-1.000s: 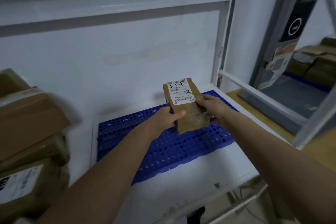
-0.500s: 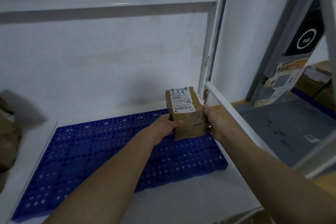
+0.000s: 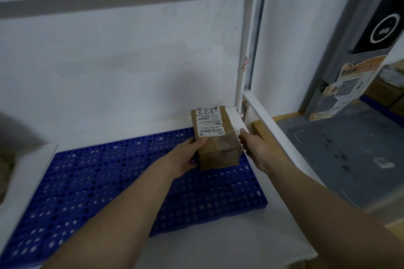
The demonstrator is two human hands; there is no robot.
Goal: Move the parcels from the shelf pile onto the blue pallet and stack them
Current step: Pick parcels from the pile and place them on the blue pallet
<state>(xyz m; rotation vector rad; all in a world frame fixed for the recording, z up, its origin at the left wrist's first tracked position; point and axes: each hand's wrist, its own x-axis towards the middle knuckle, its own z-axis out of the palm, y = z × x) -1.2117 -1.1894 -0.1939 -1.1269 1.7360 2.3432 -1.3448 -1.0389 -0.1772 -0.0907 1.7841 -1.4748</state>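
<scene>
Nearest the camera, two bare forearms reach in from 6 o'clock and 4 o'clock over the white shelf [image 3: 218, 244], whose pale board fills the lower middle of the view. On that board lies the blue pallet [image 3: 98, 181], a perforated plastic grid running from 8 o'clock up toward the centre, its right edge ending just short of the shelf's white side rail [image 3: 275, 129].

At the centre, on the pallet's far right corner, sits the brown parcel [image 3: 215, 140], a small paper-wrapped box with a white shipping label [image 3: 208, 123] on its top face. The left hand [image 3: 185, 157] grips the parcel's left side, thumb curled onto the top edge by the label. The right hand [image 3: 255, 146] lies against the parcel's right side with the fingers extended; whether they actually press the wrapping cannot be told.

At 9 o'clock, a blurred brown shape [image 3: 6, 168] shows at the frame's edge. Behind the parcel rises a plain white wall [image 3: 120, 67], crossed near 12 o'clock by a grey horizontal beam [image 3: 122, 2]. A metal upright post [image 3: 254, 35] stands at 1 o'clock. Beyond it, at 3 o'clock, is grey floor [image 3: 341, 159] and a grey pillar carrying paper notices [image 3: 349, 78], with a black panel [image 3: 382, 30] at 2 o'clock.
</scene>
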